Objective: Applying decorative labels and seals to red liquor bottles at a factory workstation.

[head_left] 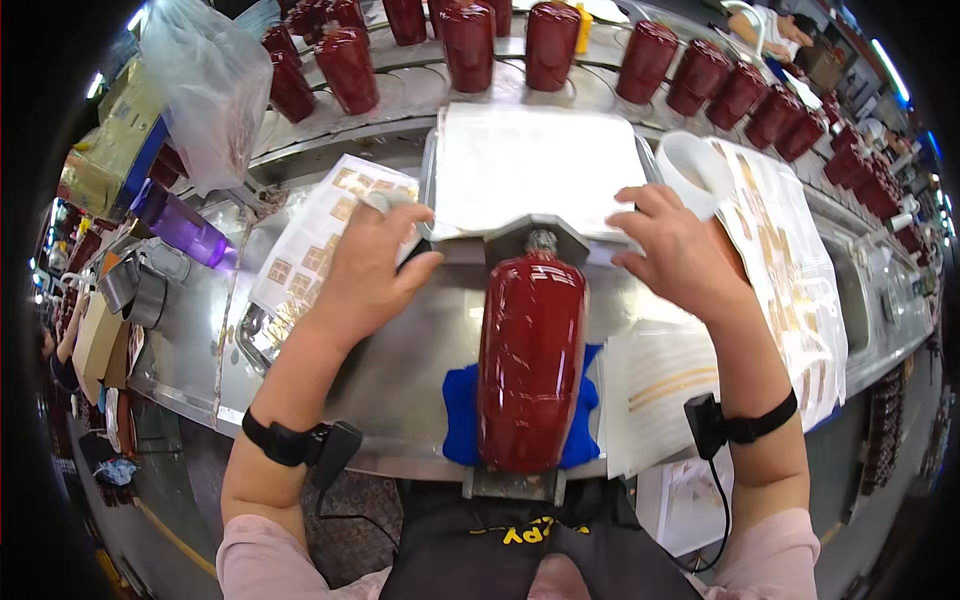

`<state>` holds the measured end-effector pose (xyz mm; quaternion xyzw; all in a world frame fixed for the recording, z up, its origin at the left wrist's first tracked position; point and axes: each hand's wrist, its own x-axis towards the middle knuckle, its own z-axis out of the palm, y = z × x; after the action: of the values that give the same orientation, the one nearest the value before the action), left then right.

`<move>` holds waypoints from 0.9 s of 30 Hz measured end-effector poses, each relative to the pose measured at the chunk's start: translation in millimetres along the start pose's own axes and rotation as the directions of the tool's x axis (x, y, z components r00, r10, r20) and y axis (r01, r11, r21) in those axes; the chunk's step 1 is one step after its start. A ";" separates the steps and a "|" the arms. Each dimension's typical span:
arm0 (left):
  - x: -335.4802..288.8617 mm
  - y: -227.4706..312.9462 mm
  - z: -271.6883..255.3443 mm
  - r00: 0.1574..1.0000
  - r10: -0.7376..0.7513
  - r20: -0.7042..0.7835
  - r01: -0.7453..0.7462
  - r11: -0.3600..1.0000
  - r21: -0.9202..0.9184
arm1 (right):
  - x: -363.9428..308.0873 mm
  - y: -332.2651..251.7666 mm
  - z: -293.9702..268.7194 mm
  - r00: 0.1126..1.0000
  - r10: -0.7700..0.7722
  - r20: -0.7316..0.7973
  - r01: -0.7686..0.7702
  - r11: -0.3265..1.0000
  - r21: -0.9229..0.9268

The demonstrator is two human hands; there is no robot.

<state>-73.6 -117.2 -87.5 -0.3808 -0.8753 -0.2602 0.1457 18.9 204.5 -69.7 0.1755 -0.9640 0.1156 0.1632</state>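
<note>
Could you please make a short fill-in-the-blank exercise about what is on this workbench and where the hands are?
1. The bottle lying between the hands is dark ____.
2. The cloth under the bottle is ____.
3. The left hand rests on a sheet of small ____ labels.
4. Beside the right hand lies a ____ roll of tape.

Missing words: red; blue; gold; white
</note>
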 end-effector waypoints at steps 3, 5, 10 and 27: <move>4.4 -0.7 12.5 0.999 -0.046 -0.003 0.046 0.999 -0.002 | 5.5 -0.9 5.1 0.996 -0.083 -0.007 0.083 0.996 -0.010; 6.7 -1.0 15.3 0.990 -0.139 -0.007 0.138 0.987 -0.077 | 5.7 2.2 11.6 0.994 -0.101 -0.033 0.100 0.995 -0.018; 9.7 -7.4 15.2 0.821 -0.437 0.369 0.571 0.647 -0.504 | 15.0 8.7 18.2 0.996 -0.056 -0.064 0.064 0.988 0.141; 56.5 -23.8 31.1 0.584 -0.381 0.717 0.726 -0.151 -0.671 | 19.2 32.6 3.2 0.971 -0.010 0.239 -0.103 0.884 0.455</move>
<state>-130.8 -79.9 -95.6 0.0112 -0.5810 -0.7205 -0.3784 -11.2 227.5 -71.2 0.1983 -0.9247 0.3251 -0.0014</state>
